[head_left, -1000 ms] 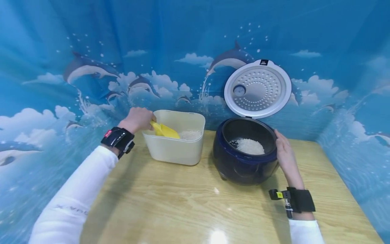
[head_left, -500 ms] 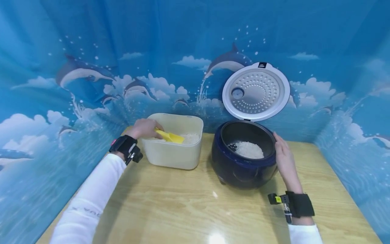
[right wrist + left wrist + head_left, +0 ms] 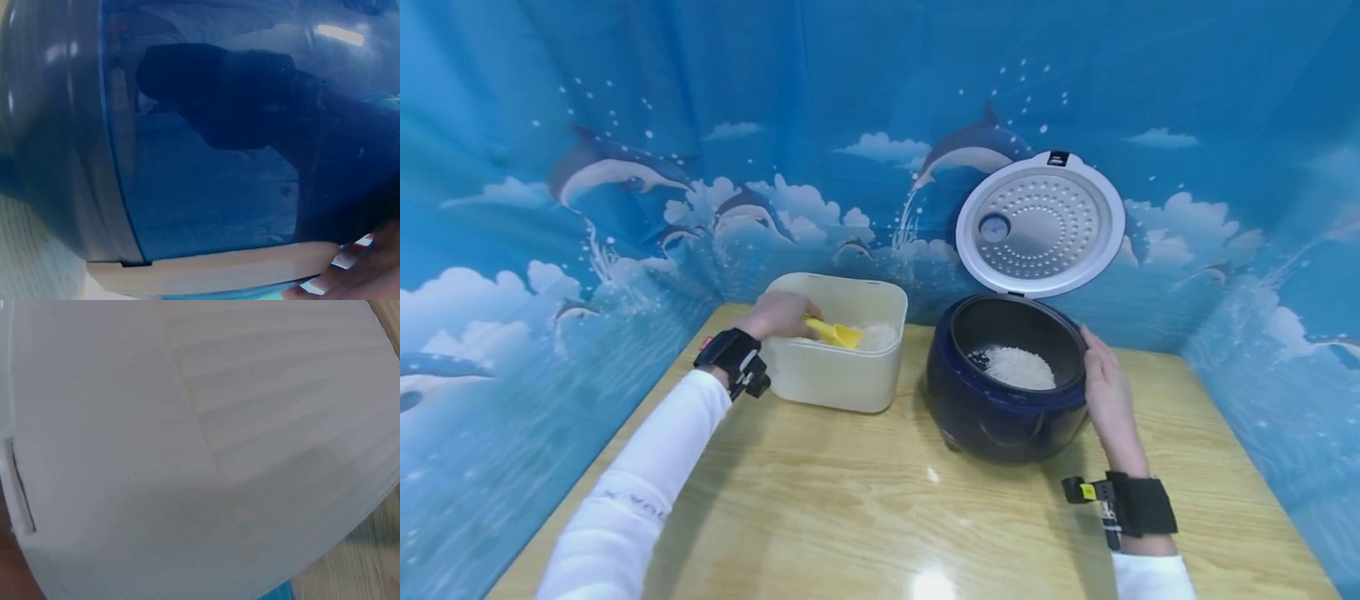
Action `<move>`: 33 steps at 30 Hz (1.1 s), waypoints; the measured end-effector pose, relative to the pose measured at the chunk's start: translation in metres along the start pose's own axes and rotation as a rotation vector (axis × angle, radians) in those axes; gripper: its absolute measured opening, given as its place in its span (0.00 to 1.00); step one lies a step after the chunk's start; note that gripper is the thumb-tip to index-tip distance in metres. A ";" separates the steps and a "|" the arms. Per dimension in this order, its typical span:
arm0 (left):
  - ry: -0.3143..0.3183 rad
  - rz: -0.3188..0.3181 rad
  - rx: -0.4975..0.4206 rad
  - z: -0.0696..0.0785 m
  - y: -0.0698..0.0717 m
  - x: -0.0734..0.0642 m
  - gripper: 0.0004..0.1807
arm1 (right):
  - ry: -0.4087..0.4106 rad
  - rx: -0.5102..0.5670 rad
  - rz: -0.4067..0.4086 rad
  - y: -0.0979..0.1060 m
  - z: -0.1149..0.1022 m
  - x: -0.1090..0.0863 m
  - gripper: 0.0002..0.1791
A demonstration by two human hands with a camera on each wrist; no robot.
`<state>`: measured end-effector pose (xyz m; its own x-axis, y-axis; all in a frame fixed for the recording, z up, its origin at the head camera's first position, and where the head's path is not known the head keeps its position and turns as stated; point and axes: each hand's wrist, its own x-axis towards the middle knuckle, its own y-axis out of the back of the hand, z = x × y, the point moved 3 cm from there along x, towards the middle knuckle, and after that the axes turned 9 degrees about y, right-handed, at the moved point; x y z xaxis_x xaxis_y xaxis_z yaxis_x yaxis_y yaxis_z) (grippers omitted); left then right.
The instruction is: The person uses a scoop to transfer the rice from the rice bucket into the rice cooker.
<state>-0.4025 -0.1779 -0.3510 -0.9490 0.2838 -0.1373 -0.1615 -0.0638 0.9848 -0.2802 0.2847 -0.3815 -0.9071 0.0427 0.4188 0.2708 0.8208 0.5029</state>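
We count one scoop [image 3: 846,336], one bin [image 3: 831,379], two heaps of rice [image 3: 877,337] [image 3: 1021,367], one cooker [image 3: 1000,427], one lid [image 3: 1041,225], two hands [image 3: 781,315] [image 3: 1107,392], two wristbands [image 3: 730,357] [image 3: 1144,505], two sleeves [image 3: 643,467] [image 3: 1152,577] and one tabletop [image 3: 850,500].

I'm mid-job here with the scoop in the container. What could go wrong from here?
Spillage: the yellow scoop in the left hand may drop rice on the table if carried across the gap to the rice cooker.
Sliding: the right hand is at the cooker, so the cream container might shift if the scoop pushes hard.
Pinching: the raised lid could catch the right hand's fingers at the rim if it fell.
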 end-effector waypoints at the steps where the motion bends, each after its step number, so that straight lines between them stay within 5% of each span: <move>1: -0.005 0.000 0.001 0.000 0.000 0.001 0.19 | 0.001 0.001 0.002 0.000 0.000 0.000 0.30; 18: 0.064 -0.033 -0.096 -0.018 0.021 -0.017 0.20 | -0.004 -0.010 -0.020 0.000 0.000 0.001 0.30; 33: 0.133 0.048 -0.191 -0.043 0.043 -0.062 0.25 | 0.004 -0.004 -0.017 0.000 0.002 0.000 0.30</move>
<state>-0.3624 -0.2393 -0.3046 -0.9821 0.1486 -0.1158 -0.1515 -0.2574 0.9544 -0.2810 0.2858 -0.3827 -0.9103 0.0263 0.4131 0.2564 0.8192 0.5129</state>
